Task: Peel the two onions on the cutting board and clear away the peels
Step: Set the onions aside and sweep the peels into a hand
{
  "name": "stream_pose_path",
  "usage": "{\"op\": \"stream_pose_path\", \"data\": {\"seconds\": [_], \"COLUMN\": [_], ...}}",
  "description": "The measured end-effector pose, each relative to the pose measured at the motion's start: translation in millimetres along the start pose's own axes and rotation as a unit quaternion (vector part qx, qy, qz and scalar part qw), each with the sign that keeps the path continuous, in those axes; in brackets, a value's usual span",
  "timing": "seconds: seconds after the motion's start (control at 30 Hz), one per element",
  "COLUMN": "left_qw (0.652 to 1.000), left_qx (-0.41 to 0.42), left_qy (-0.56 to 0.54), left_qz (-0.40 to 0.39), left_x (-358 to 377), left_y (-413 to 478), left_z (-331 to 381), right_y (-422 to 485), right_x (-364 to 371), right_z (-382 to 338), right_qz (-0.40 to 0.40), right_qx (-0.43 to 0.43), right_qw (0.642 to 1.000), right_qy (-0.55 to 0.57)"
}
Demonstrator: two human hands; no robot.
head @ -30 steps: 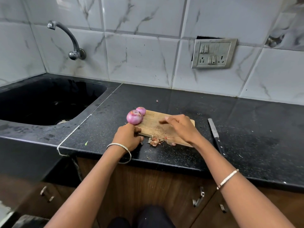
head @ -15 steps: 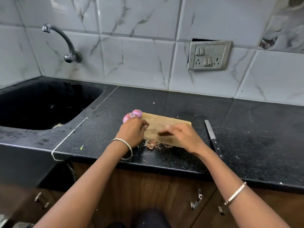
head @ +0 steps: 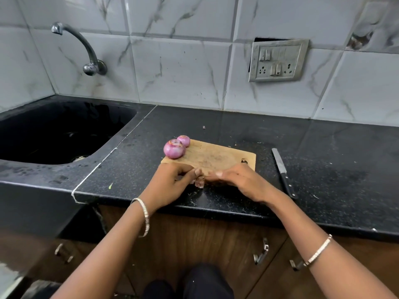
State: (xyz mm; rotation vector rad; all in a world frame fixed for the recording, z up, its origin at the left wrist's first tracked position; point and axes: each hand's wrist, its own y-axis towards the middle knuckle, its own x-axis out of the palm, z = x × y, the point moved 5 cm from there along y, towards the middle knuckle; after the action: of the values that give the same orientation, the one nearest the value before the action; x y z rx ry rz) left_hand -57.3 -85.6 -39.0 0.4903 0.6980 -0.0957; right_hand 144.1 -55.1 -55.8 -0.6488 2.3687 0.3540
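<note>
Centre frame: left hand (head: 170,184) curled, pinching peels (head: 199,183); right hand (head: 239,182) flat, fingers straight, touching peels. Behind: board (head: 216,156), long axis left-right. Big onion (head: 173,148) touches small onion (head: 183,140), board's far-left corner. Knife (head: 282,171) right, blade pointing away. Sink (head: 54,130) upper left.

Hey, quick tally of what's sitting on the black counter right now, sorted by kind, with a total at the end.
Onions: 2
Cutting board: 1
Knife: 1
Clump of peels: 1
Total: 5
</note>
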Motion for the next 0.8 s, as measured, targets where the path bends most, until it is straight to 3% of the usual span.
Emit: {"op": "stream_pose_path", "data": {"seconds": [0.07,0.13,0.27,0.33,0.43,0.57,0.7,0.8], "left_qw": [0.997,0.991,0.975,0.955,0.911,0.811,0.737,0.708], "left_qx": [-0.019,-0.056,-0.106,-0.141,-0.2,-0.268,-0.313,-0.34], "left_qy": [-0.021,-0.057,-0.149,-0.218,-0.329,-0.498,-0.583,-0.606], "left_qz": [0.07,0.108,0.127,0.143,0.149,0.149,0.14,0.124], "left_x": [-11.8,-15.9,-11.9,-11.2,-10.2,-10.5,-5.2,2.8], "left_y": [-2.6,-3.4,-12.2,-22.3,-36.3,-48.7,-63.4,-76.1], "left_z": [-0.8,-5.1,-12.7,-12.5,-10.7,-6.3,-4.2,-4.0], "right_y": [-1.4,5.4,16.7,13.3,10.9,24.3,15.7,2.2], "right_x": [-14.8,-23.1,21.9,33.2,22.6,6.0,20.5,37.4], "right_z": [-10.2,-17.0,-13.2,-11.5,-7.8,2.7,-5.1,-11.1], "right_qz": [0.07,0.13,-0.006,-0.005,-0.002,-0.021,-0.035,-0.036], "right_qx": [-0.008,0.001,0.049,0.017,0.005,0.029,0.0,-0.03], "right_qw": [0.996,0.991,0.965,0.945,0.946,0.967,0.962,0.965], "right_qy": [0.045,-0.031,-0.259,-0.327,-0.324,-0.251,-0.273,-0.257]}}
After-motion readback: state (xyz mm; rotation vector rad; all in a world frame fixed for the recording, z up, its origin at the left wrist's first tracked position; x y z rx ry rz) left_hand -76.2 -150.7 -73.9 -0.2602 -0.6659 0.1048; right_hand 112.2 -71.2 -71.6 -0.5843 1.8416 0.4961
